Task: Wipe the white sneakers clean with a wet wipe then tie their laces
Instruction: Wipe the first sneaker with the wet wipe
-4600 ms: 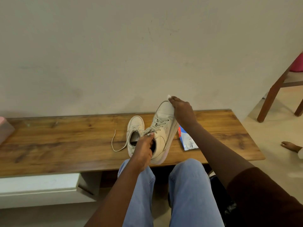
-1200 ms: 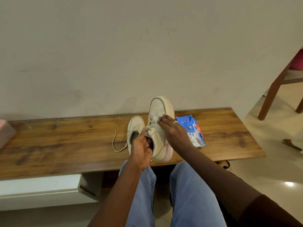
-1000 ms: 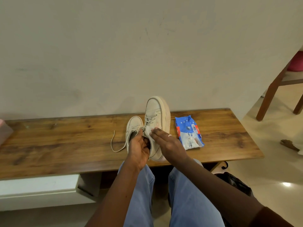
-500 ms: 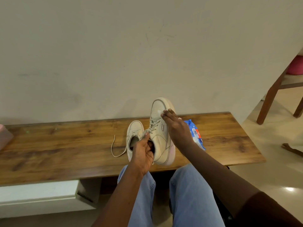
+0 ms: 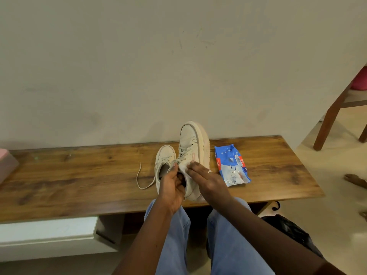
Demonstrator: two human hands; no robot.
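One white sneaker is tilted up off the wooden bench, toe pointing at the wall. My left hand grips it at the heel opening. My right hand presses a small white wet wipe against the sneaker's side near the laces, fingers fairly straight. The second white sneaker lies flat on the bench just left of the first, its loose lace trailing to the left.
A blue wet wipe pack lies on the bench right of the sneakers. A pink box sits at the bench's left end. A wooden chair leg stands at right, a dark bag on the floor.
My right hand has slid with the wipe from the toe area back down the sneaker's side toward the heel. My left hand keeps its hold on the sneaker.
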